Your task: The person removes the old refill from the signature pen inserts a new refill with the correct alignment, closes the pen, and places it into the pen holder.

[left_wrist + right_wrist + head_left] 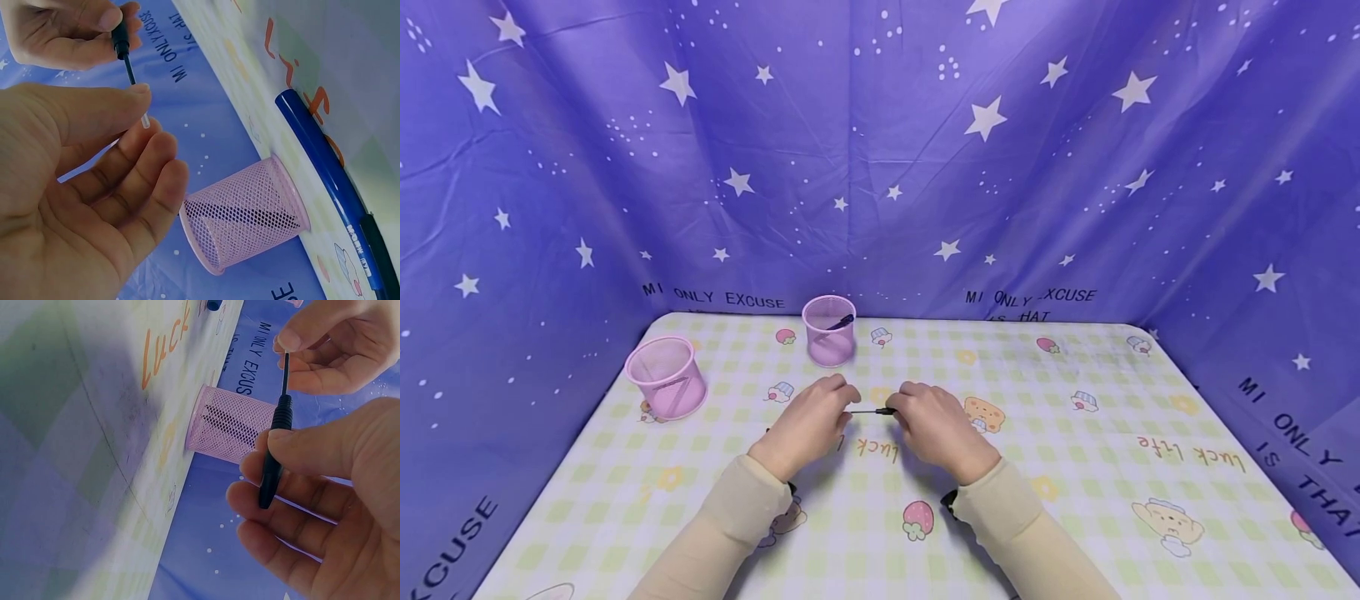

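Note:
Over the middle of the table, both hands hold one slim pen part between them. My right hand [936, 425] grips its black, ribbed and tapered grip section [272, 469] between thumb and fingers. From that section runs a thin dark pen refill [130, 70] with a clear end. My left hand [808, 421] pinches the refill near this clear end with thumb and forefinger, its other fingers loosely bent. On the cloth lies a blue pen barrel [322, 169] with a black clip, mostly hidden behind the left hand in the head view.
A pink mesh pen cup [829, 342] stands at the back with a dark pen [842, 322] leaning inside. Another pink mesh cup [666, 379] is at the left edge. The checked tablecloth [1075, 500] covers the table; a purple starry curtain [880, 150] surrounds it.

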A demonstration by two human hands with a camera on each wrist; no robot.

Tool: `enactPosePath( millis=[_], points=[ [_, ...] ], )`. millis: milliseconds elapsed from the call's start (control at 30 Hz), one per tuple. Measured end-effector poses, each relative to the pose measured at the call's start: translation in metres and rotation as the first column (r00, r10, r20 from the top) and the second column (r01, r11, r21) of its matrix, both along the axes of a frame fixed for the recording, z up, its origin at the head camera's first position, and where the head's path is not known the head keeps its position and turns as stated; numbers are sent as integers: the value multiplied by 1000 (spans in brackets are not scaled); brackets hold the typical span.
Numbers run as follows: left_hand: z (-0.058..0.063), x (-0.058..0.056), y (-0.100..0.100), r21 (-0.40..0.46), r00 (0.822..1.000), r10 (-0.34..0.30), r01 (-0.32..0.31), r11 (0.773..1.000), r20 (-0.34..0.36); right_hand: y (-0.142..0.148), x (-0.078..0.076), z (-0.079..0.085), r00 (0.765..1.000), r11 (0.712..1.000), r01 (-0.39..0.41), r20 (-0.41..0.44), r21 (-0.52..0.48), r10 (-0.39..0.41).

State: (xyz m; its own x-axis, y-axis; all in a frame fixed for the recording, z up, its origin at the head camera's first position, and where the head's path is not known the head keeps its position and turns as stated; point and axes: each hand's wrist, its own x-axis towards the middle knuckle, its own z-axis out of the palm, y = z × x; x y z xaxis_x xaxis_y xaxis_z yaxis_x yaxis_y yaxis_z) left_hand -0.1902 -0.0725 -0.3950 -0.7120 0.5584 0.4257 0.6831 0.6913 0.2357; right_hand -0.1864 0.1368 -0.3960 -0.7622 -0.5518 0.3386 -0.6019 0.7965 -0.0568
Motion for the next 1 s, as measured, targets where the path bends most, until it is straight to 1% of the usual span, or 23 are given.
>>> enactPosePath(
  millis=[267, 433, 667, 1000],
  points=[
    [-2, 0, 2, -17, 1000, 2, -2, 1000, 19, -1, 1, 1, 1000, 1000, -14, -8, 1, 14],
    [-4, -1, 3, -27, 1000, -1, 2, 1000, 8, -1, 1, 0, 1000, 1000, -13, -12, 20, 14],
    [-4, 0, 4, -49, 1000, 5, -4, 999, 4, -1, 1, 1, 1000, 1000, -23, -17, -5, 23],
    [-5, 0, 5, -49, 1000, 6, -7, 999, -5, 0, 1, 1, 999, 1000, -22, -25, -4, 22]
  ],
)
